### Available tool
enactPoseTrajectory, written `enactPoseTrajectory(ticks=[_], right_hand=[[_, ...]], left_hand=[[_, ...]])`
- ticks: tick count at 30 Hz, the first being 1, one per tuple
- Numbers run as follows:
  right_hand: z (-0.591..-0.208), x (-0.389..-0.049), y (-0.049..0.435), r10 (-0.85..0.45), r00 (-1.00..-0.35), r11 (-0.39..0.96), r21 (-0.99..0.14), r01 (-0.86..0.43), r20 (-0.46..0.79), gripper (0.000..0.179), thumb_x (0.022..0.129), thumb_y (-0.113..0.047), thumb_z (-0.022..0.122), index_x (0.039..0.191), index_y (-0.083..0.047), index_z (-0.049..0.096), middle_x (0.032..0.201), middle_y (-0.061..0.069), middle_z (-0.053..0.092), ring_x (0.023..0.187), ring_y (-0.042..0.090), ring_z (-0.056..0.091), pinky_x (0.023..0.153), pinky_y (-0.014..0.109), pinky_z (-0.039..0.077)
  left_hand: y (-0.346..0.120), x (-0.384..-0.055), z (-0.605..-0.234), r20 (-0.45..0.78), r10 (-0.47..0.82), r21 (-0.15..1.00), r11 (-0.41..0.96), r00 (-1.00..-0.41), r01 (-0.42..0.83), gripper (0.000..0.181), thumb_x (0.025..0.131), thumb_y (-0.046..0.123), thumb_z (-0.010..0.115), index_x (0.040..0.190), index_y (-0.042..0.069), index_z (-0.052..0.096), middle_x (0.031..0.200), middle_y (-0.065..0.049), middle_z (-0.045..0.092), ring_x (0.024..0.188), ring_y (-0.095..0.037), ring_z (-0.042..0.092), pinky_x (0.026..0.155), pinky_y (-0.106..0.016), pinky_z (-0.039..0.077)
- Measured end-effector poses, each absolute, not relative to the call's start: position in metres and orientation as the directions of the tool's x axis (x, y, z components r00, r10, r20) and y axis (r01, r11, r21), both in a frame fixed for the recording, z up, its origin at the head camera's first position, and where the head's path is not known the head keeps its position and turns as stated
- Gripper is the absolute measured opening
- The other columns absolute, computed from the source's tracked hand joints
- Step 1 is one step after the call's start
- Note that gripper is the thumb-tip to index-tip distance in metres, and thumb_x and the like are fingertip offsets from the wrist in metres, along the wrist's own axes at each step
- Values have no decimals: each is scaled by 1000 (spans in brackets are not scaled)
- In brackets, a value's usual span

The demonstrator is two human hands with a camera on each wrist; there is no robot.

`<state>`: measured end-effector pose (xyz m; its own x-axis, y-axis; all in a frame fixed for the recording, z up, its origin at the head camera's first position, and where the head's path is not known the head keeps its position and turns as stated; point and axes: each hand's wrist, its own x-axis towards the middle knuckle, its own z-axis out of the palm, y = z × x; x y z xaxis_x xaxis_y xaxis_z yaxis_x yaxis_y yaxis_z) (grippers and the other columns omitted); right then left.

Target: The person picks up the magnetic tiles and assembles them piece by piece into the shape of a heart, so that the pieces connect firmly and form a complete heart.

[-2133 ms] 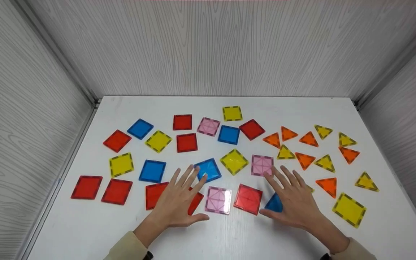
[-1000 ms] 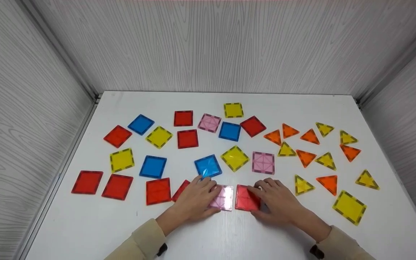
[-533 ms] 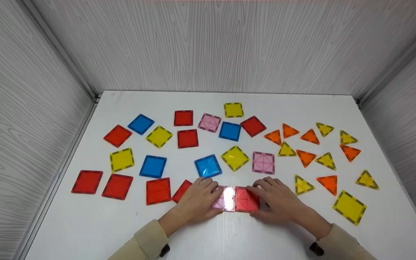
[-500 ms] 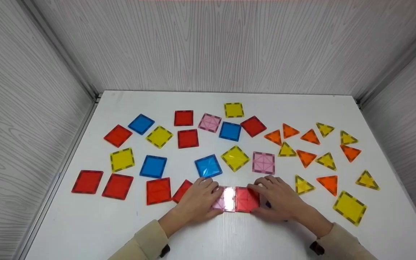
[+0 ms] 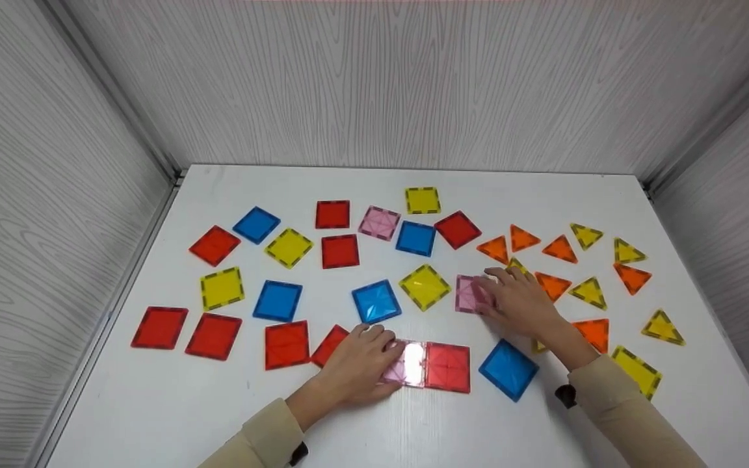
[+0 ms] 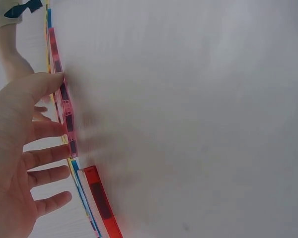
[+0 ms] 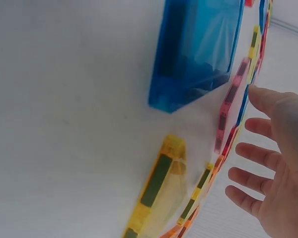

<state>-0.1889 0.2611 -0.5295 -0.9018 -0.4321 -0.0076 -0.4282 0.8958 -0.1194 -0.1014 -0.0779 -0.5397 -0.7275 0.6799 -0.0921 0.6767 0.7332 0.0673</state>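
Note:
My left hand (image 5: 356, 365) pinches a pink square magnetic tile (image 5: 395, 370) at its left side, thumb at the near edge; in the left wrist view the thumb and fingers (image 6: 47, 156) reach around it. The red square tile (image 5: 448, 368) lies flush against the pink one's right edge. My right hand (image 5: 521, 302) is over the right part of another pink square tile (image 5: 467, 294), its fingers spread in the right wrist view; whether it touches that tile cannot be told. A blue square tile (image 5: 508, 370) lies uncovered, close to the right wrist (image 7: 203, 54).
Several square tiles, like the yellow one (image 5: 424, 286) and the blue one (image 5: 376, 301), are scattered across the white table (image 5: 387, 429). Orange and yellow triangles, such as this yellow triangle (image 5: 662, 327), lie at the right. Grey panels (image 5: 374, 84) enclose the back and sides.
Both hands came down onto the pink and red tiles and brought them edge to edge. The right hand has since let go of the red tile and moved up-right to the other pink tile.

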Motion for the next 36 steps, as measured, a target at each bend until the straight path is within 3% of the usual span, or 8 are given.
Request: enactPoseTrajectory(ticks=[8, 15, 36], right_hand=[[-535, -175, 266, -429, -903, 894, -152, -422, -17, 52, 101, -43, 70, 147, -20, 64, 140, 11, 65, 134, 35, 55, 110, 59, 51], [-534, -162, 255, -476, -879, 875, -98, -475, 5, 53, 99, -45, 72, 145, -20, 66, 133, 11, 67, 128, 33, 55, 100, 54, 56], [-536, -157, 219, -569, -822, 817, -131, -562, -16, 52, 98, -47, 73, 144, -24, 66, 132, 10, 67, 120, 28, 58, 99, 48, 58]], left_hand=[[-78, -102, -538, -99, 683, 85, 730, -724, 678, 70, 95, 60, 67, 154, 25, 52, 149, -2, 60, 141, -21, 51, 120, -47, 46], [-80, -102, -538, -95, 679, 66, 734, -728, 676, 69, 96, 62, 65, 153, 25, 53, 149, -1, 60, 141, -21, 52, 120, -46, 47], [-79, -104, -539, -95, 681, 79, 733, -727, 676, 69, 96, 62, 66, 154, 26, 53, 150, -2, 60, 141, -22, 52, 120, -48, 47]])
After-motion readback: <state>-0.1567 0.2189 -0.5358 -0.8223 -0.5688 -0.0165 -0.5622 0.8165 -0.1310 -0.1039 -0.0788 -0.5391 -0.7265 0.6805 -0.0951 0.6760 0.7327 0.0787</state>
